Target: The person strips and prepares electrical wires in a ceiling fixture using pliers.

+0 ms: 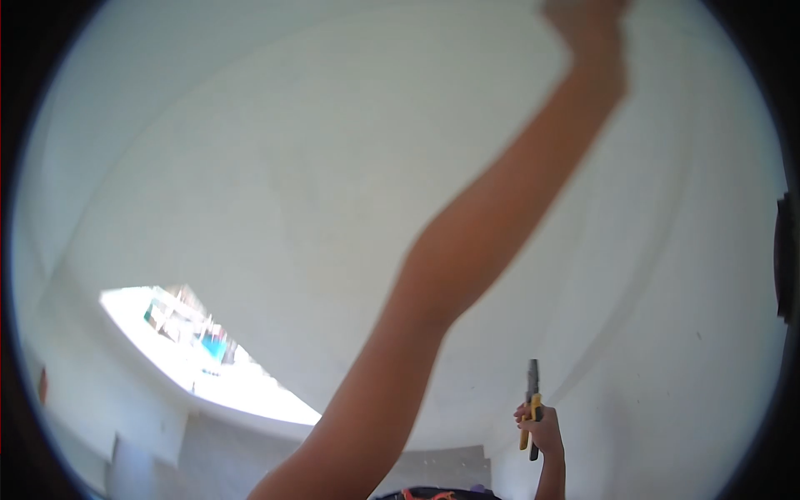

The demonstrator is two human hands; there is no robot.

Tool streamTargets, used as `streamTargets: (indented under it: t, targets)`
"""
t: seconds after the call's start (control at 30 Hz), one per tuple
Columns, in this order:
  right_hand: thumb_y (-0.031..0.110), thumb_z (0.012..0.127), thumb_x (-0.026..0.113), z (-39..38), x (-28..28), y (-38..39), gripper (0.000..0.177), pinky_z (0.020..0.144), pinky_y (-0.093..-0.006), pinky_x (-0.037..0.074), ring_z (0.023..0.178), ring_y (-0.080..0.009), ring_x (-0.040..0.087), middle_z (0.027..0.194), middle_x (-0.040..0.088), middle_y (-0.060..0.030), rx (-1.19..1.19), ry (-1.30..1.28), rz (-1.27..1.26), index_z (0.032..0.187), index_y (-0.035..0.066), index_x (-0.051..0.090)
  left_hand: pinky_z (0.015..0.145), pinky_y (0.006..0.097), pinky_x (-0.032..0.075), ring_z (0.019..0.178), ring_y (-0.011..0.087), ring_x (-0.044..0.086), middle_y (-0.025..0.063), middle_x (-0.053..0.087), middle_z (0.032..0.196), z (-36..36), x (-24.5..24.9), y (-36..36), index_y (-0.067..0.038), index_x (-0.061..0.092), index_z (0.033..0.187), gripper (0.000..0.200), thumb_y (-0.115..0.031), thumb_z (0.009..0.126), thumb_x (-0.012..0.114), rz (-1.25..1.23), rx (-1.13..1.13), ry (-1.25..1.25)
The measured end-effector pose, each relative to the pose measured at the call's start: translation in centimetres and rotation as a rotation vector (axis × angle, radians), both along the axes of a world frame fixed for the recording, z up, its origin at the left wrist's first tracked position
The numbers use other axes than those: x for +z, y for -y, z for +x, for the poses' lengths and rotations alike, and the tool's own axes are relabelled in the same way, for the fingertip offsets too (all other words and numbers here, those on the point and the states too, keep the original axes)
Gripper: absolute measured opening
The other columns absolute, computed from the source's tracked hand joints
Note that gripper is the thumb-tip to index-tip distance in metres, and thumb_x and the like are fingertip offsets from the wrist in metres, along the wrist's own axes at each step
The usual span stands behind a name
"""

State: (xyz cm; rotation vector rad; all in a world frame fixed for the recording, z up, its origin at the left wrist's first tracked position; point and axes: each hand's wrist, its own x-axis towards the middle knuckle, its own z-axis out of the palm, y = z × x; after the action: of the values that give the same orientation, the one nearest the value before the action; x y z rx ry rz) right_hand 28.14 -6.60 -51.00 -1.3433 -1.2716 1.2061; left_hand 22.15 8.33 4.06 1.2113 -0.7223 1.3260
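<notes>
My left arm stretches from the bottom edge up across the pale surface. My left hand is at the top edge, blurred and partly cut off, so its fingers and anything in them cannot be made out. Low on the right, my right hand is closed around pliers. Their grey jaws point up, and the yellow and black handles hang below the fingers. The pliers are apart from the pale wall surface as far as I can see.
A pale ceiling or wall fills most of the view. Bright daylight shows through an opening at the lower left. A dark object stands at the right edge. Dark fabric with red-orange parts shows at the bottom.
</notes>
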Motion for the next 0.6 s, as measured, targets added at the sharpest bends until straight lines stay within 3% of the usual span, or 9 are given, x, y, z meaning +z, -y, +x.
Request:
streamTargets:
  t: [0.1,0.2,0.4,0.43,0.5,0.53,0.57,0.6]
  targets:
    - [-0.007,0.064,0.056,-0.1,-0.8,0.5,0.022,0.071,-0.0317,0.054,0.078,-0.021,0.064,0.091,0.062,-0.0111,-0.166,-0.216,-0.104,0.084,-0.009,0.065,0.105,0.0315,0.045,0.108,0.0201,0.059,0.01,0.061,0.116,-5.7,-1.5,0.0,0.007,0.055,0.122,0.04,-0.015,0.091,0.069,0.006,0.186,-0.002]
    - [-0.007,0.064,0.054,-0.5,-1.8,1.7,0.025,0.072,-0.0356,0.057,0.079,-0.0234,0.064,0.096,0.059,-0.014,-0.212,-0.17,-0.156,0.086,-0.01,0.064,0.098,0.0327,0.048,0.102,0.0212,0.062,0.0104,0.064,0.111,-9.1,-3.2,0.1,0.002,0.06,0.119,0.041,-0.021,0.087,0.073,0.042,0.267,-0.103]
    - [-0.006,0.062,0.051,0.2,-5.9,2.4,0.025,0.071,-0.0363,0.058,0.079,-0.025,0.064,0.097,0.059,-0.0146,-0.249,-0.114,-0.278,0.084,-0.008,0.064,0.085,0.0351,0.055,0.089,0.0234,0.069,0.0113,0.07,0.101,-3.8,-5.6,-3.6,-0.008,0.068,0.113,0.043,-0.034,0.081,0.081,0.173,0.077,-0.399]
    - [-0.006,0.062,0.051,0.4,-6.5,2.6,0.025,0.071,-0.0363,0.058,0.079,-0.025,0.064,0.097,0.059,-0.0146,-0.249,-0.103,-0.292,0.084,-0.008,0.064,0.085,0.0351,0.055,0.089,0.0234,0.069,0.0113,0.07,0.101,-3.0,-7.9,-5.3,-0.008,0.068,0.113,0.043,-0.034,0.081,0.081,0.158,0.078,-0.391]
    - [-0.005,0.062,0.051,0.6,-7.9,3.2,0.028,0.073,-0.035,0.056,0.08,-0.0252,0.064,0.095,0.059,-0.0143,-0.159,-0.09,-0.274,0.086,-0.008,0.064,0.079,0.0314,0.052,0.083,0.0101,0.067,0.0043,0.074,0.086,-7.3,-17.6,-5.6,-0.01,0.076,0.101,0.017,-0.009,0.084,0.07,0.509,0.433,-0.894]
    - [-0.005,0.062,0.051,0.4,-8.4,3.5,0.028,0.073,-0.035,0.056,0.08,-0.0252,0.064,0.095,0.059,-0.0143,-0.15,-0.082,-0.283,0.086,-0.008,0.064,0.077,0.0317,0.055,0.079,0.0104,0.071,0.0062,0.075,0.084,-9.3,-23.4,-4.8,-0.009,0.078,0.09,0.023,-0.029,0.079,0.077,0.479,0.433,-0.954]
    - [-0.004,0.061,0.051,0.0,-9.1,4.0,0.028,0.075,-0.0342,0.055,0.081,-0.0243,0.063,0.092,0.059,-0.0136,-0.14,-0.047,-0.303,0.086,-0.008,0.064,0.084,0.035,0.053,0.088,0.014,0.07,0.0069,0.075,0.093,-10.5,-29.7,-3.6,-0.009,0.076,0.098,0.03,-0.03,0.077,0.077,0.428,0.526,-1.062]
    - [-0.003,0.061,0.051,0.0,-9.8,4.5,0.028,0.076,-0.0333,0.054,0.082,-0.0235,0.063,0.089,0.059,-0.013,-0.13,-0.008,-0.322,0.086,-0.008,0.064,0.091,0.0367,0.051,0.104,0.0231,0.066,0.0138,0.069,0.115,-11.1,-37.6,-3.0,-0.012,0.069,0.119,0.054,-0.034,0.071,0.082,0.435,0.687,-1.104]
